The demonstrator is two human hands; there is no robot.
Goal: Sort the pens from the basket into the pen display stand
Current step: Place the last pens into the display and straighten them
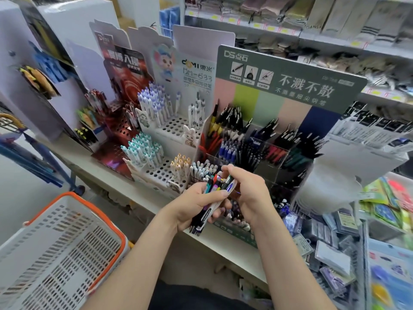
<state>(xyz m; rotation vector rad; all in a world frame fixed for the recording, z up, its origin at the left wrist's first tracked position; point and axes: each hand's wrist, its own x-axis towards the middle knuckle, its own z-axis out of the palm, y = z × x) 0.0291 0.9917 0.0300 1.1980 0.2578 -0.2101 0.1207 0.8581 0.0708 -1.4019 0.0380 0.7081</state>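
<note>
Several pens (pixel 215 191) sit bundled in the left hand (pixel 194 205), its fingers curled round them, long axes tilted up toward the pen display stand (pixel 288 70). The right hand (pixel 248 189) pinches their upper ends with its fingers, nearer the compartments; the basket (pixel 73 194) lies well apart, lower left.

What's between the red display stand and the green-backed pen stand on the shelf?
In the head view, a white perforated stand with white pens, purple- and teal-capped, stands between the red display stand and the green-backed pen stand.
</note>
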